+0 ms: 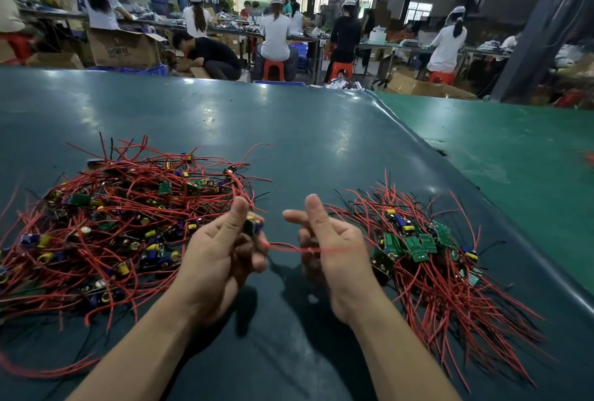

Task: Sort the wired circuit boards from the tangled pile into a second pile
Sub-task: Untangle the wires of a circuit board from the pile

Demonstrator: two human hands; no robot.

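Observation:
A big tangled pile point(106, 223) of small circuit boards with red and black wires lies on the left of the dark green table. On the right lies a second pile point(430, 246), its boards laid side by side and its wires trailing toward me. Between the piles, my left hand point(221, 252) grips one small circuit board point(254, 227) between thumb and fingers. From that board a red wire point(289, 248) runs right across my right hand point(331, 249). The lower fingers of that hand curl round the wire, while its thumb and forefinger point up.
The table's dark mat point(289, 130) ends at a raised edge on the right, with a brighter green surface point(501, 143) beyond. Behind the table, several people sit on red stools at workbenches, among cardboard boxes point(125, 47).

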